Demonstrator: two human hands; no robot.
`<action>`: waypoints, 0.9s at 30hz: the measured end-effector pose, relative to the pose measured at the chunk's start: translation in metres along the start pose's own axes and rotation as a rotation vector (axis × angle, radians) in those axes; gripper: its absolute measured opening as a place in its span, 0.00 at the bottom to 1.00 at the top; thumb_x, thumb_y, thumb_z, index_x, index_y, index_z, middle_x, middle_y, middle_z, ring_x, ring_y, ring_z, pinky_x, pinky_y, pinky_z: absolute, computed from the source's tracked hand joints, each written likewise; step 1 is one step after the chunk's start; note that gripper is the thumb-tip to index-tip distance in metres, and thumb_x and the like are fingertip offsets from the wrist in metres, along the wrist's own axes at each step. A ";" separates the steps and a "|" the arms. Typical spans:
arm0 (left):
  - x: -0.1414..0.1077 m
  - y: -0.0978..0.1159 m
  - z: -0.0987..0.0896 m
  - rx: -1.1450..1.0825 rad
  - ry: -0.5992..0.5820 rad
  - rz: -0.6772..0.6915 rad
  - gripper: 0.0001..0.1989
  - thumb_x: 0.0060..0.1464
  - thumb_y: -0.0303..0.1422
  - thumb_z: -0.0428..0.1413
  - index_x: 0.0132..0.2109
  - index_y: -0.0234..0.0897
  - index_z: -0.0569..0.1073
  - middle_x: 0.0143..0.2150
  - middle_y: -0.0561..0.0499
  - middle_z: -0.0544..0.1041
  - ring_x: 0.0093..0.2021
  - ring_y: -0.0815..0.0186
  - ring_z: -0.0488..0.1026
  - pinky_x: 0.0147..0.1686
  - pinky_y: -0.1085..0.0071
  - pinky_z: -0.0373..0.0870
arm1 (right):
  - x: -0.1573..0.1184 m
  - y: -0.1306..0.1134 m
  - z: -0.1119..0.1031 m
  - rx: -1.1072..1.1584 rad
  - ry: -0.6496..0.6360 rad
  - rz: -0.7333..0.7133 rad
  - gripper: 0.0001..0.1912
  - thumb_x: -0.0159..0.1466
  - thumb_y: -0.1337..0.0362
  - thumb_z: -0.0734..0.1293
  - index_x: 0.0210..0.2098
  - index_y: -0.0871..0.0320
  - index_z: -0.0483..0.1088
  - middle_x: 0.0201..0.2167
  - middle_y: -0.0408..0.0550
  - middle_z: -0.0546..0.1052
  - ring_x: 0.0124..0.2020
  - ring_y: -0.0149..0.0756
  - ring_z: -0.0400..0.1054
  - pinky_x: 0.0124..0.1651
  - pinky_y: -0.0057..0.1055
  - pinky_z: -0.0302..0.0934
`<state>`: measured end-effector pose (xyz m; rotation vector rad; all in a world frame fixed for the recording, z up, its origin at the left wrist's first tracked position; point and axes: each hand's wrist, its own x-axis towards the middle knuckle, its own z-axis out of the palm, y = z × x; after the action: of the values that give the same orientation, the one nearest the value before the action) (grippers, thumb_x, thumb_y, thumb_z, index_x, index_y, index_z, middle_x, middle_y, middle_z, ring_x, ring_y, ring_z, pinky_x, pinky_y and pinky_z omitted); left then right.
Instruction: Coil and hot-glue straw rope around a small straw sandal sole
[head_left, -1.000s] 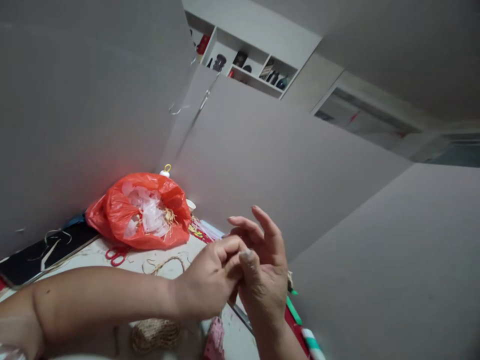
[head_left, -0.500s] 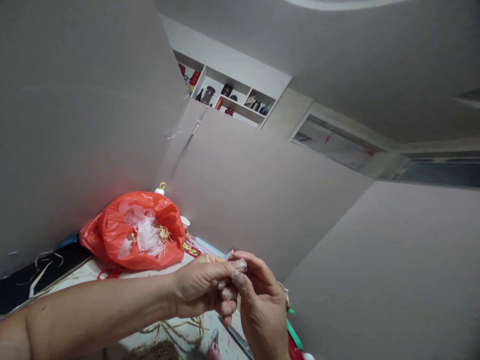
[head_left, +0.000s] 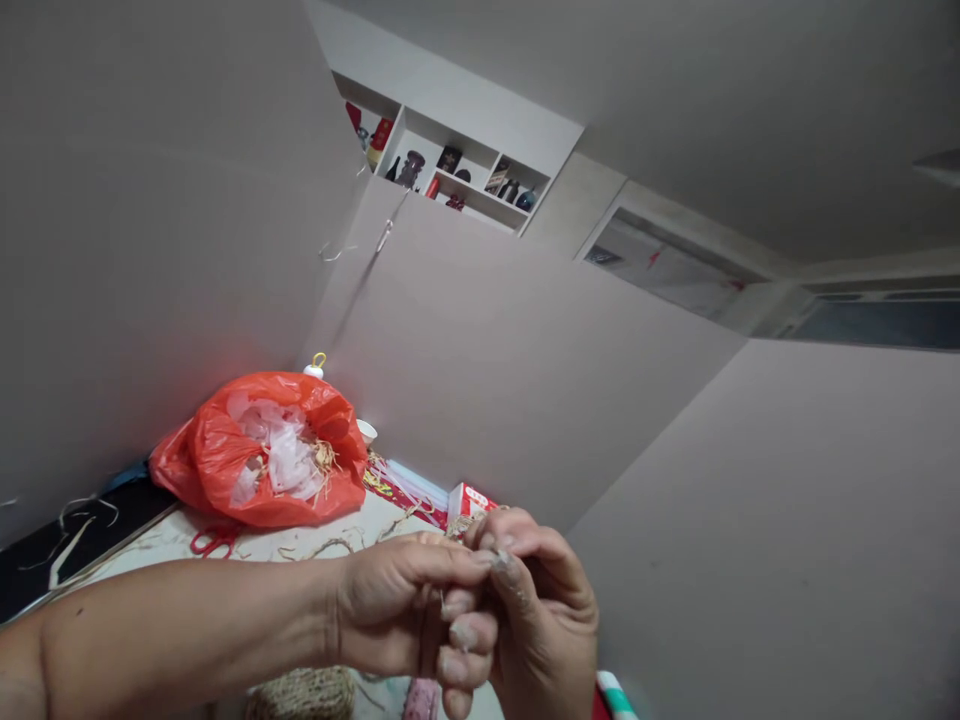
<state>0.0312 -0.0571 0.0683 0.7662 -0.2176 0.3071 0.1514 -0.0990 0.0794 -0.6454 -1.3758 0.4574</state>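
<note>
My left hand [head_left: 420, 600] reaches in from the left with thumb and fingers pinched. Against its thumb tip, my right hand [head_left: 544, 605] is pinched too, so the fingertips of both meet. Greyish-white residue coats the fingertips. Whatever lies between them is hidden or too small to make out. Below the hands sits a roll of straw-coloured twine [head_left: 304, 692], beside a pink object [head_left: 420, 698] partly cut off by the frame. Red scissor handles [head_left: 214, 541] lie on the white table [head_left: 274, 545], past my left forearm.
An orange-red plastic bag [head_left: 217, 460] holds white plastic and straw-like fibres at the back left. Behind the hands stand a red and white box [head_left: 470, 500] and a white cup [head_left: 366, 432]. Loose fibre strands [head_left: 330, 545] lie on the table. Walls rise close behind.
Both hands have shifted slightly right and lower in view, fingertips still together. The camera view has moved a little, so the red and white box and scissor handles show more fully.
</note>
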 end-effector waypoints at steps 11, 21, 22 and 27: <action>-0.001 -0.024 0.000 0.137 0.046 -0.041 0.28 0.37 0.52 0.67 0.16 0.30 0.71 0.16 0.51 0.71 0.15 0.75 0.64 0.15 0.79 0.59 | -0.009 -0.029 -0.002 0.075 -0.258 0.021 0.14 0.62 0.53 0.70 0.27 0.53 0.64 0.23 0.40 0.63 0.25 0.32 0.59 0.27 0.29 0.58; -0.028 0.048 0.038 0.148 0.084 0.347 0.09 0.58 0.32 0.57 0.31 0.33 0.71 0.28 0.55 0.77 0.18 0.76 0.72 0.20 0.82 0.69 | -0.001 0.029 -0.039 -0.474 -0.228 -0.005 0.09 0.66 0.67 0.65 0.28 0.55 0.71 0.24 0.40 0.74 0.27 0.31 0.68 0.30 0.26 0.63; -0.030 0.052 0.040 0.163 0.104 0.362 0.11 0.61 0.31 0.53 0.30 0.33 0.69 0.26 0.55 0.76 0.17 0.76 0.71 0.19 0.82 0.68 | -0.005 0.039 -0.038 -0.503 -0.358 0.067 0.11 0.66 0.67 0.65 0.27 0.56 0.72 0.22 0.40 0.74 0.25 0.31 0.69 0.28 0.25 0.63; -0.020 0.049 0.024 0.215 0.181 0.307 0.24 0.64 0.38 0.50 0.20 0.36 0.59 0.15 0.59 0.61 0.14 0.76 0.64 0.17 0.81 0.64 | -0.034 0.054 -0.013 -0.575 -0.912 0.312 0.13 0.54 0.67 0.75 0.39 0.53 0.77 0.36 0.44 0.81 0.36 0.40 0.74 0.39 0.32 0.68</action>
<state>-0.0067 -0.0449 0.1107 0.9121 -0.1316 0.6958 0.1630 -0.0827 0.0175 -1.2161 -2.3254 0.6499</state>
